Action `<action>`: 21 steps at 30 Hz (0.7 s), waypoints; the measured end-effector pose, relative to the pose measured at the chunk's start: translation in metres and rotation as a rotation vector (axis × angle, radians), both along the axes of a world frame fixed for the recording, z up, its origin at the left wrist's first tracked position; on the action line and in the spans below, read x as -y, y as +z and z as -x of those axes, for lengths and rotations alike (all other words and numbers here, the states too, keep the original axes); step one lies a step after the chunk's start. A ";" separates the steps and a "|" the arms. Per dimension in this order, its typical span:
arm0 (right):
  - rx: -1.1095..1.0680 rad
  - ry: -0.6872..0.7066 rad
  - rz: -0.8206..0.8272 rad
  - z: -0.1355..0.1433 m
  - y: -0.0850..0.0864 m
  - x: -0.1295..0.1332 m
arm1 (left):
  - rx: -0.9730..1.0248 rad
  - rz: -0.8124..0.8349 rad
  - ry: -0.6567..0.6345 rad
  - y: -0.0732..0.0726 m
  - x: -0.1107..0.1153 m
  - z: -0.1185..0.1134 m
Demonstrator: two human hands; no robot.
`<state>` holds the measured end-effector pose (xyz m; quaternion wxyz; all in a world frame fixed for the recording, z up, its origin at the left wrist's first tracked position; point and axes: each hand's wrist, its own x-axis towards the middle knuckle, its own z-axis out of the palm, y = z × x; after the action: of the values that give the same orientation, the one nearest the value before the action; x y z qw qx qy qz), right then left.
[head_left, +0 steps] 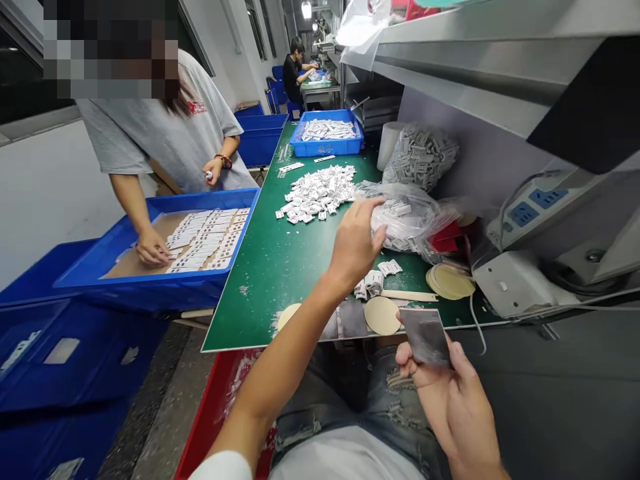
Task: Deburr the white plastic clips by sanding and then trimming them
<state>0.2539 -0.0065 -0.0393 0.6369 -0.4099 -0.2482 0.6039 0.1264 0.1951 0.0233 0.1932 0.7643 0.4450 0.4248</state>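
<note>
White plastic pieces (207,240) are lying in rows in a blue tray (150,293) at the far left, where a co-worker's hand (154,248) is reaching in at the rows' left end. More are sitting in a loose heap (320,190) on the green counter (265,273). The person's left hand (354,240) is hovering over the counter, thumb and fingers spread and apparently gripping nothing; whether the fingertips are touching the clear bag (413,220) just behind them is impossible to tell. Below this hand, a small cluster of pieces (373,283) is lying beside a wooden stick (410,295), close to a cream disc (383,315). Farther right, the right hand (463,407) is pinching a dark rectangular plate (426,337) between thumb and fingers, just off the near edge of the counter. Its broad face is showing, so gripping by the edges is probably helping most: firm enough against slipping, light enough against bending if it is thin. Bringing the left fingers clear of the bag's loose film is likely avoiding snags.
</note>
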 end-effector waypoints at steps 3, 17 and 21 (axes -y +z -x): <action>-0.062 -0.064 0.059 -0.007 0.002 -0.004 | -0.122 0.116 -0.034 -0.031 0.016 0.025; -0.198 -0.422 0.106 -0.019 -0.010 -0.033 | -0.166 0.442 -0.221 -0.071 0.014 0.024; -0.319 -0.371 0.128 -0.021 -0.009 -0.044 | 0.172 0.519 -0.138 -0.071 0.022 0.031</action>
<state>0.2751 0.0372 -0.0483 0.7406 -0.3875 -0.0262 0.5483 0.0950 0.1735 -0.0480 0.4480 0.6789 0.4677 0.3459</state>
